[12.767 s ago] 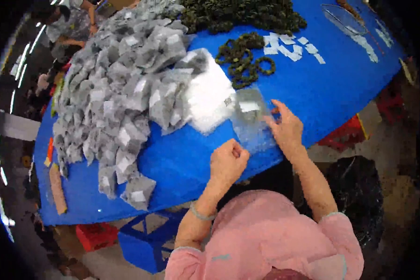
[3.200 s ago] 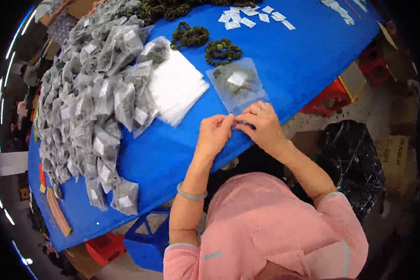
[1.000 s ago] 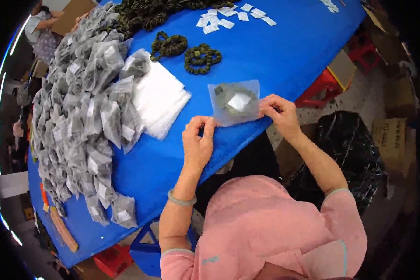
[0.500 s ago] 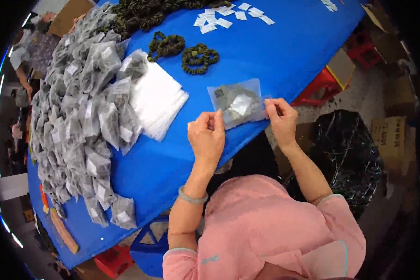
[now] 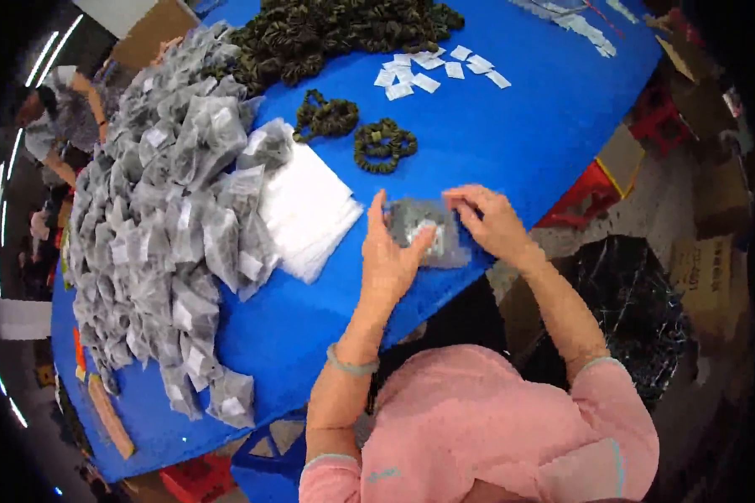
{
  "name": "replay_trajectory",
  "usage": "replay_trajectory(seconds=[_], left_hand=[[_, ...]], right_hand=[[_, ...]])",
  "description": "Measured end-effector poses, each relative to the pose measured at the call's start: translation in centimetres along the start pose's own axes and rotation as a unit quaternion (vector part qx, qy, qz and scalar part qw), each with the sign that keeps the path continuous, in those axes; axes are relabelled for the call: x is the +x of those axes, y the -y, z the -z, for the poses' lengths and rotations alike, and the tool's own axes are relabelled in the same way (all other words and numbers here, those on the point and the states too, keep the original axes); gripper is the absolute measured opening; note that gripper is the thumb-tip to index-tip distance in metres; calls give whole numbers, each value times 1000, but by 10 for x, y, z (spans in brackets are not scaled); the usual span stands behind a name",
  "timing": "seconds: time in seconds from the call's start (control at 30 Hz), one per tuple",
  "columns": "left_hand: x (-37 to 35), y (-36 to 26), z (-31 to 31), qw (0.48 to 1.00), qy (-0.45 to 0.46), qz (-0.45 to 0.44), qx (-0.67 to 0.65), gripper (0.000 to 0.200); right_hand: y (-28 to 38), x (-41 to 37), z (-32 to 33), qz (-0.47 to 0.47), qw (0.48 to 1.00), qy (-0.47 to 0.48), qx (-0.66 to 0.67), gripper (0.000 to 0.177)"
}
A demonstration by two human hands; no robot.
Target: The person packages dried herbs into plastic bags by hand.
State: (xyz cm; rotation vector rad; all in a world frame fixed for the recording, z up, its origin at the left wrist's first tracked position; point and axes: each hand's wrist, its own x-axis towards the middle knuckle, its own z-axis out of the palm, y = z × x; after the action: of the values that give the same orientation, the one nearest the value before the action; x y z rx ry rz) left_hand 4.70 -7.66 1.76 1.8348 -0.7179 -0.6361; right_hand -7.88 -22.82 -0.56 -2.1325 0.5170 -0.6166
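Observation:
A frosted plastic bag (image 5: 449, 252) with a dark green scrunchie and a white label inside is between my two hands, over the blue table near its front edge. My left hand (image 5: 393, 256) grips the bag's left side, its thumb lying across the white label. At the upper right corner of the bag, my right hand (image 5: 493, 225) has bent fingers closed on the edge; they are slightly blurred. Beyond the bag lie two bunches of dark green scrunchies (image 5: 384, 146) (image 5: 327, 116). A stack of white bags (image 5: 306, 214) lies left of my left hand.
A large heap of packed bags (image 5: 164, 226) covers the table's left part. Loose dark green scrunchies (image 5: 335, 38) are piled at the back, beside scattered small white packets (image 5: 425, 83). Red crates and a black plastic-wrapped bundle (image 5: 625, 293) stand off the right edge. Another person is at far left.
My left hand has shifted its grip so the thumb lies over the label. My right hand has moved from the bag's right end to its upper corner. The camera view has shifted slightly.

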Motion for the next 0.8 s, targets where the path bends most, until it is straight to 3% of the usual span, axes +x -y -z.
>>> replay_trajectory(seconds=[0.03, 0.1, 0.17, 0.27, 0.3, 0.37, 0.4, 0.43, 0.5, 0.53, 0.6, 0.63, 0.7, 0.77, 0.8], left_hand=[[4, -5, 14, 1000, -7, -6, 0, 74], [13, -8, 54, 991, -33, 15, -128, 72], [22, 1, 123, 954, -258, -149, 38, 66], [23, 22, 266, 850, -503, -73, 135, 65], [19, 43, 318, 776, -571, -98, 251, 67], [5, 70, 400, 726, -619, -41, 295, 77], [-4, 97, 441, 732, -606, 21, 311, 80], [-6, 81, 422, 737, -595, 76, 310, 85], [-12, 127, 478, 752, -559, 146, 318, 90], [-12, 136, 491, 746, -555, 166, 328, 93], [-8, 152, 505, 681, -613, 156, 369, 82], [-4, 148, 501, 681, -613, 156, 369, 82], [2, 112, 463, 633, -651, 51, 415, 71], [8, 66, 412, 575, -680, -55, 452, 60], [9, 34, 376, 614, -675, -104, 395, 52]], right_hand=[[-3, 24, 3, 9, 1000, -1, 0, 27], [-12, 79, 5, -5, 994, -26, -106, 26], [-36, 127, -2, 57, 986, -46, -148, 25], [-77, 192, -25, 214, 932, -107, -273, 22], [-85, 209, -27, 245, 910, -89, -324, 22], [-86, 227, -26, 279, 884, -71, -370, 22], [-83, 234, -22, 211, 896, 23, -390, 24], [-77, 238, -18, 140, 895, 119, -406, 25], [-58, 221, -24, 182, 898, 20, -400, 23], [-31, 204, -27, 182, 898, 22, -400, 23], [18, 172, -34, 145, 964, 28, -221, 16], [15, 163, -41, 165, 956, 34, -239, 14], [11, 154, -45, 183, 948, 40, -259, 13], [14, 153, -34, 63, 986, 110, -104, 15], [27, 155, -18, -18, 983, 169, -75, 15]])
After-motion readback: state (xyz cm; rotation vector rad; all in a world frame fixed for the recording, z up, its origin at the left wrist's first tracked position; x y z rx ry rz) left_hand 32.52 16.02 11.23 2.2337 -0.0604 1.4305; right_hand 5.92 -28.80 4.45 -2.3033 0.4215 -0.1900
